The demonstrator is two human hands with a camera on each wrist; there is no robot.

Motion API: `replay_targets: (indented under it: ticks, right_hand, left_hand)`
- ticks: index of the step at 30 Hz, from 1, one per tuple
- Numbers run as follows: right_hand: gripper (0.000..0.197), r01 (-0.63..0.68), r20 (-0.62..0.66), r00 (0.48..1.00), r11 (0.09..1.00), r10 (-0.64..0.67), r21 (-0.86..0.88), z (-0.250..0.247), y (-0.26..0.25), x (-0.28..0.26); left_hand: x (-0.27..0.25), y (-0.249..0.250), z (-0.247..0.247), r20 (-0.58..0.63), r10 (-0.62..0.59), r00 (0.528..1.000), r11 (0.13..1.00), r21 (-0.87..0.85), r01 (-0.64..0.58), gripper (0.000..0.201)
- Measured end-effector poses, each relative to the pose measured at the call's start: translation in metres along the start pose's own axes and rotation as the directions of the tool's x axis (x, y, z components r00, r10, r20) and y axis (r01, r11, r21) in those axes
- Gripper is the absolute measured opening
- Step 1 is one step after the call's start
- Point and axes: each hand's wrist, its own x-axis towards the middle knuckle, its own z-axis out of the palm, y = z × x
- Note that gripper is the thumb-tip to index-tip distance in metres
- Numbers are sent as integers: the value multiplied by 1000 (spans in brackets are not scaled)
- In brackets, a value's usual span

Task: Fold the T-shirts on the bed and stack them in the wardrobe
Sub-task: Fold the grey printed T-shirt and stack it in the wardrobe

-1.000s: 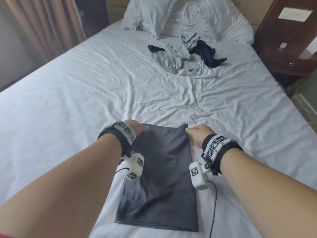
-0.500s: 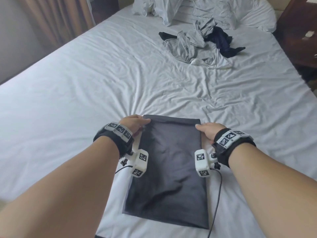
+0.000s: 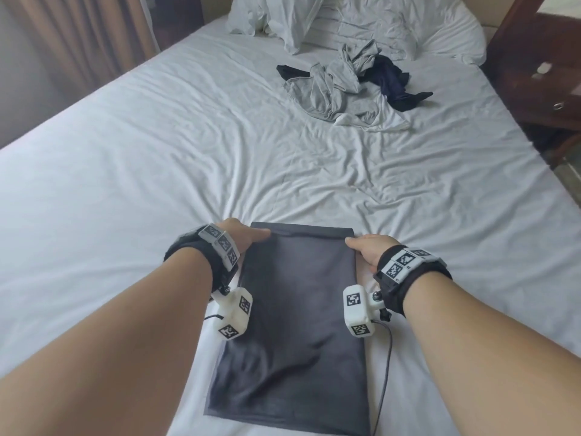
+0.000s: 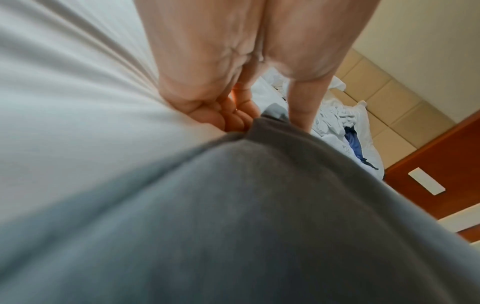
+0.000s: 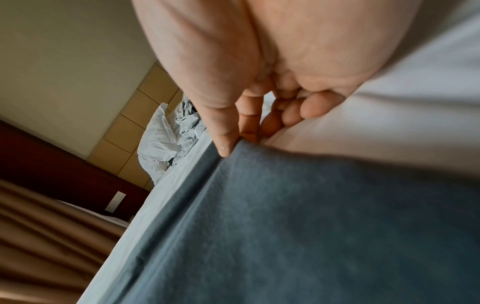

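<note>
Near you on the bed, the dark T-shirt lies part-folded; left hand and right hand apparently pinch its far corners. Soft, light: keep hold there.

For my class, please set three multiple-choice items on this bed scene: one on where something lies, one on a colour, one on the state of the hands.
1. Where does the crumpled heap of unfolded clothes lie?
A. near the pillows
B. on the floor
C. on the nightstand

2. What colour is the flat folded T-shirt?
A. red
B. dark grey
C. yellow

3. What are the hands doing?
A. hanging free
B. lifting a pillow
C. gripping the shirt's far corners

Key: 1 A, the heap sits just before the white pillows. 2 B, its cloth is charcoal. 3 C, the left hand and right hand each pinch a corner.
</note>
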Motion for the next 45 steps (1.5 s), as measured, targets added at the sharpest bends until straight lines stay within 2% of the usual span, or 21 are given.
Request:
replay_targets:
  ticks: [2,7,10,12,13,15,16,17,20,22,25,29,32,35,39,41,45]
  right_hand:
    - [48,-1,11,1000,1000,1,-9,0,2,2]
    - [47,1,27,1000,1000,-2,30,-1,5,3]
    - [38,4,38,999,1000,-3,-14,-1,5,2]
    - [31,8,25,1000,1000,-8,-23,0,7,0]
    - [28,16,19,1000,999,-16,-27,-1,5,-6]
    - [23,42,31,999,999,-41,-34,-6,2,-22]
    - [25,50,56,997,998,-48,-38,-8,-1,-31]
    - [34,60,76,995,997,-57,-45,-12,-5,-41]
    - [60,109,83,991,992,-103,-62,-28,-15,-73]
    - [74,176,43,984,982,-173,-69,-45,-23,-101]
    - [78,361,2,932,932,-361,-35,-74,-42,-146]
    - [82,571,34,820,820,-572,36,-112,-67,-207]
    - [69,667,44,743,744,-668,24,-134,-77,-250]
    - [40,713,-38,694,693,-719,-111,-159,-80,-287]
    - [12,706,-128,640,645,-758,-291,-191,-78,-329]
    - [6,705,-157,612,624,-775,-336,-201,-77,-344]
    - [10,704,-193,568,594,-800,-389,-214,-73,-364]
  left_hand:
    - [2,5,-1,18,-19,1000,999,38,19,74]
    - [1,8,3,49,-15,999,998,55,12,58]
    - [-3,1,7,74,30,997,1000,-9,-30,67]
    - [-8,-5,6,38,58,998,991,-126,-53,73]
    - [-17,-4,3,-6,72,997,982,-175,-71,69]
    - [-37,0,-2,-97,123,988,972,-189,-140,47]
    - [-47,4,-5,-129,165,978,967,-175,-186,37]
    - [-57,10,-6,-142,209,968,959,-166,-231,32]
    - [-95,35,-15,-172,351,921,918,-131,-374,29]
    - [-121,55,-22,-187,428,884,887,-99,-450,28]
    - [-164,86,-29,-179,529,830,838,-43,-544,27]
    - [-220,124,-31,-117,673,731,737,14,-676,27]
    - [-256,148,-31,-55,759,648,650,28,-759,27]
    - [-285,168,-37,-74,802,593,597,42,-801,27]
    - [-317,187,-42,-116,839,531,537,26,-843,32]
    - [-332,196,-40,-112,852,512,518,32,-855,33]
    - [-357,206,-38,-143,874,464,475,58,-878,38]
